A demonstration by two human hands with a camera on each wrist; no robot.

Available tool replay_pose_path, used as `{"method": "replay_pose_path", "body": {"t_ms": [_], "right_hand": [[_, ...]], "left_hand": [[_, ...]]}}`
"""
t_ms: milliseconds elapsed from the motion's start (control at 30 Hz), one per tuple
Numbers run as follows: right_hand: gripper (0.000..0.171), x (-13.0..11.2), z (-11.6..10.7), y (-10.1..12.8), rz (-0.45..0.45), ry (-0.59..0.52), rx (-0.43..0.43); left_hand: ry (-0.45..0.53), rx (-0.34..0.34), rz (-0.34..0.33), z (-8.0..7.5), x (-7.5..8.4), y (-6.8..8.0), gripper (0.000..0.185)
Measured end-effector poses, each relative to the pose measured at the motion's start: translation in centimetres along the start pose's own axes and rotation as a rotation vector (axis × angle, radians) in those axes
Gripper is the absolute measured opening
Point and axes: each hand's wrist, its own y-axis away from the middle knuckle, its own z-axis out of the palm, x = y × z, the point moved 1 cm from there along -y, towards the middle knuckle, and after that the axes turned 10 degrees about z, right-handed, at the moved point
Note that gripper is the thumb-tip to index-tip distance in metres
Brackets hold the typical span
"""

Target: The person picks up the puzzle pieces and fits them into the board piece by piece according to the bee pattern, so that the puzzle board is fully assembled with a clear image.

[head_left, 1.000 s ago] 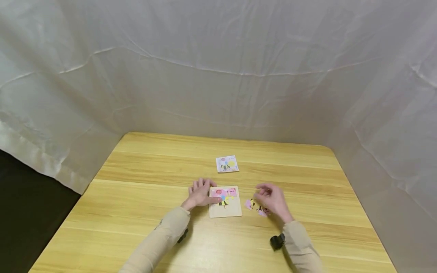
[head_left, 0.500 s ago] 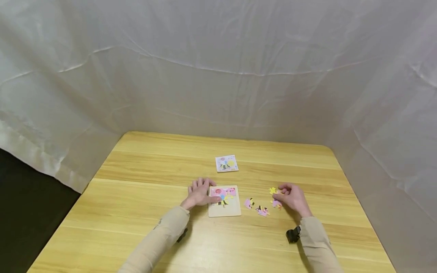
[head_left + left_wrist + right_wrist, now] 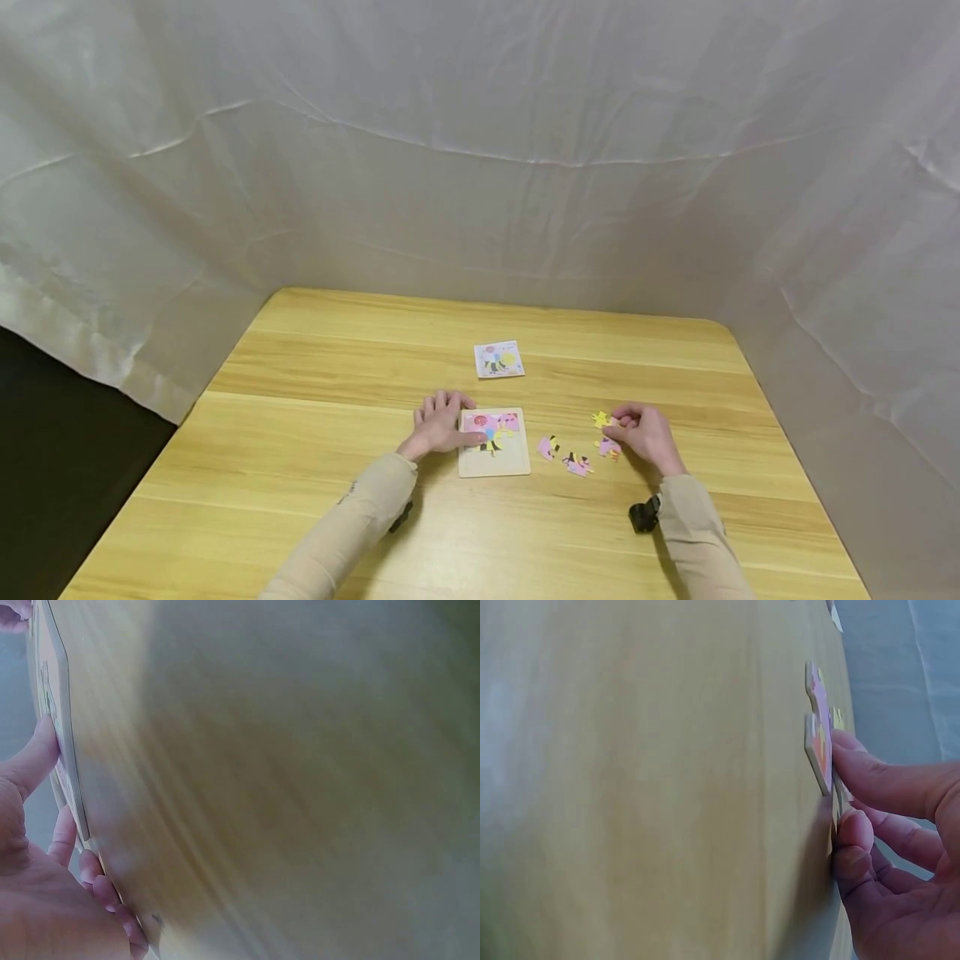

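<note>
Two hands: left (image 3: 438, 427) flat on puzzle board (image 3: 494, 454), right (image 3: 647, 433) pinching half-hidden piece (image 3: 607, 447).

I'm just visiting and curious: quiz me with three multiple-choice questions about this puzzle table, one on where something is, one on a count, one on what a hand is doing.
1. Where does the small picture card lie?
A. beyond the puzzle board
B. under the right hand
C. on the floor

2. How many hands are on the table?
A. none
B. one
C. two

3. What is the left hand doing?
A. waving in the air
B. resting flat on the puzzle board's edge
C. holding a cup

Answers:
1 A, the card sits farther from the person than the puzzle board.
2 C, the left hand and right hand both show.
3 B, its fingers lie on the board.
</note>
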Motion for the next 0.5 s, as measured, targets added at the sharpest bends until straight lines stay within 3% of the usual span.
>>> {"method": "replay_pose_path", "body": {"t_ms": [500], "right_hand": [[0.028, -0.15, 0.19, 0.34, -0.021, -0.048, 0.061]], "left_hand": [[0.009, 0.010, 0.003, -0.21, 0.39, 0.32, 0.058]]}}
